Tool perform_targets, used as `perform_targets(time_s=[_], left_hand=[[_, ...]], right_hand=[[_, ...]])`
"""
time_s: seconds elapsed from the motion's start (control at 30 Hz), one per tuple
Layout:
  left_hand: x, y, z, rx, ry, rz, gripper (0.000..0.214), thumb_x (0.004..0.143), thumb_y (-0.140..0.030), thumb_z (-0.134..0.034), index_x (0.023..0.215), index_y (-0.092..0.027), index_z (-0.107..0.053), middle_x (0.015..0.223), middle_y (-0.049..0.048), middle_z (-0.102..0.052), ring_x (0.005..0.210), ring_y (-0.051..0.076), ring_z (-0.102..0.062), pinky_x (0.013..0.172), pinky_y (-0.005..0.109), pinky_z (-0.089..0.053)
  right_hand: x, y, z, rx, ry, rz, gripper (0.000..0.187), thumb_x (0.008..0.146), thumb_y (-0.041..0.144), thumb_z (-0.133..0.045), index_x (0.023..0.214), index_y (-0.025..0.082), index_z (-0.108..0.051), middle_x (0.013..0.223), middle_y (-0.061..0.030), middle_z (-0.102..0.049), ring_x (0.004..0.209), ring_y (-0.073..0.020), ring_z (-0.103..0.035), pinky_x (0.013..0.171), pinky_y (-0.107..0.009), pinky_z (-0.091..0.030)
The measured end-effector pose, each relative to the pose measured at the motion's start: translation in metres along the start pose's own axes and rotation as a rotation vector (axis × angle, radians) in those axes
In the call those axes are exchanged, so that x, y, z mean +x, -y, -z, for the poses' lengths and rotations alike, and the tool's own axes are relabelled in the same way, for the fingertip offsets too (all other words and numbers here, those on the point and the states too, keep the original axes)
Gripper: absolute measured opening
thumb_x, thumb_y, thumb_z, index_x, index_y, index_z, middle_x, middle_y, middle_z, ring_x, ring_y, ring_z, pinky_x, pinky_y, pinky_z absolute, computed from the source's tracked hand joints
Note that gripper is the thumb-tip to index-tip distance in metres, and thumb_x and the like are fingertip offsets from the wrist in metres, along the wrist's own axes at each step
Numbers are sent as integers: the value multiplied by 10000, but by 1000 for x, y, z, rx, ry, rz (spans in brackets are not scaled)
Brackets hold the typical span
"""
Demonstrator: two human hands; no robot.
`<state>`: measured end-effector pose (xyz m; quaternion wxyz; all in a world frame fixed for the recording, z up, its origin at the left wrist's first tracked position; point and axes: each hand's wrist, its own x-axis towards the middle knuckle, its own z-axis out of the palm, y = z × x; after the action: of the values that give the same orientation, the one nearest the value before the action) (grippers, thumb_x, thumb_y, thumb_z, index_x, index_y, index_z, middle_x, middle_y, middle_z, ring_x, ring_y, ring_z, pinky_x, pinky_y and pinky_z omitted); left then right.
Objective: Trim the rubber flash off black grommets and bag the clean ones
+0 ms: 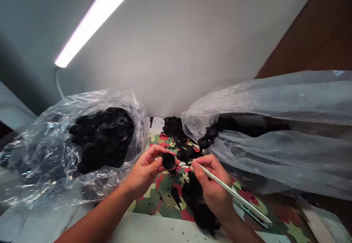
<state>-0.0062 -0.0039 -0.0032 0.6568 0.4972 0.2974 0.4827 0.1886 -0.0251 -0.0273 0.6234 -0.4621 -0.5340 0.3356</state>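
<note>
My left hand point(148, 168) grips a small round black cap point(168, 161) between thumb and fingers, with its dished face turned up toward me. In my right hand point(213, 180) is a long, slim white-handled tool point(233, 191), held like a pen. Its thin tip points left toward the cap, a little apart from it; the tip's exact kind is too small to make out. Beneath both hands lies a camouflage-patterned mat point(156, 202) strewn with black scraps. More black pieces point(192, 191) lie beside and under my right hand, partly hidden by it.
On the left, a clear plastic bag point(35, 166) lies open around many black round caps point(101, 136). Another clear bag point(275, 155) on the right has black pieces at its mouth. A pile of black shavings point(174, 129) is near the wall, under a tube lamp point(96, 23).
</note>
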Motion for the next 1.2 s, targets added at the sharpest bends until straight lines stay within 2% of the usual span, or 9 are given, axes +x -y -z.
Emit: perform_targets(time_s=[0.2, 0.3, 0.4, 0.5, 0.63, 0.8, 0.9, 1.1, 1.2], left_hand=[[11, -76, 33, 1317, -439, -419, 206, 879, -145, -585, 1063, -199, -661, 1085, 82, -686, 1033, 246, -652, 958, 395, -517], [35, -115, 64, 1761, -543, -158, 229, 893, -145, -563, 1098, -174, -662, 1140, 105, -697, 1058, 254, -654, 958, 366, -503], [63, -132, 87, 1830, -526, -17, 263, 851, -80, -558, 1056, -143, -709, 1098, 152, -734, 1079, 322, -659, 973, 436, -468], [79, -134, 91, 1865, -500, 38, 221, 831, -78, -567, 941, -129, -751, 1014, 188, -750, 1109, 394, -637, 1012, 547, -389], [73, -120, 65, 1846, -433, -97, 271, 897, -115, -490, 914, -149, -758, 1062, 167, -719, 1220, 377, -543, 1089, 575, -266], [41, -55, 16, 1631, -82, -250, 188, 845, -186, -614, 937, -221, -774, 967, 54, -706, 927, 241, -632, 920, 357, -460], [28, -10, 5, 1165, 129, -180, 357, 681, -122, -754, 1007, -265, -775, 954, 48, -702, 883, 248, -637, 858, 338, -491], [30, 20, 18, 603, -80, 111, 118, 665, -210, -836, 738, -210, -743, 879, 44, -698, 900, 239, -608, 878, 348, -474], [28, 18, 21, 467, -102, 182, 245, 723, -385, -824, 740, -177, -696, 784, 37, -691, 746, 193, -624, 736, 311, -503]], right_hand=[[2, 2, 6, -84, 0, 31, 268, 858, 442, -670, 731, 217, -598, 534, 40, -581, 434, -124, -528, 425, -211, -414], [1, 4, 7, -115, 11, 74, 267, 857, 433, -663, 723, 212, -597, 521, 45, -562, 420, -114, -497, 412, -207, -386], [2, 3, 8, -122, 10, 102, 247, 861, 422, -652, 752, 205, -612, 556, 39, -572, 450, -112, -501, 437, -211, -389], [7, 0, 12, -113, -5, 91, 233, 875, 410, -638, 771, 206, -601, 570, 44, -563, 472, -110, -492, 462, -217, -383], [18, -3, 16, -80, -33, 64, 221, 897, 396, -614, 781, 212, -576, 579, 61, -518, 492, -103, -454, 481, -216, -367], [24, -3, 17, -86, -73, 50, 228, 889, 414, -618, 784, 217, -572, 615, 53, -529, 530, -112, -483, 511, -221, -397], [25, -5, 17, -73, -42, 2, 251, 882, 459, -637, 842, 215, -598, 637, 49, -552, 521, -114, -502, 490, -218, -408], [25, -12, 12, 27, 132, -31, 470, 956, 634, -483, 923, 204, -669, 658, 7, -650, 487, -128, -591, 486, -240, -464], [22, -15, 8, 54, 196, -31, 526, 966, 672, -436, 999, 199, -663, 818, -56, -739, 592, -153, -673, 538, -254, -516]])
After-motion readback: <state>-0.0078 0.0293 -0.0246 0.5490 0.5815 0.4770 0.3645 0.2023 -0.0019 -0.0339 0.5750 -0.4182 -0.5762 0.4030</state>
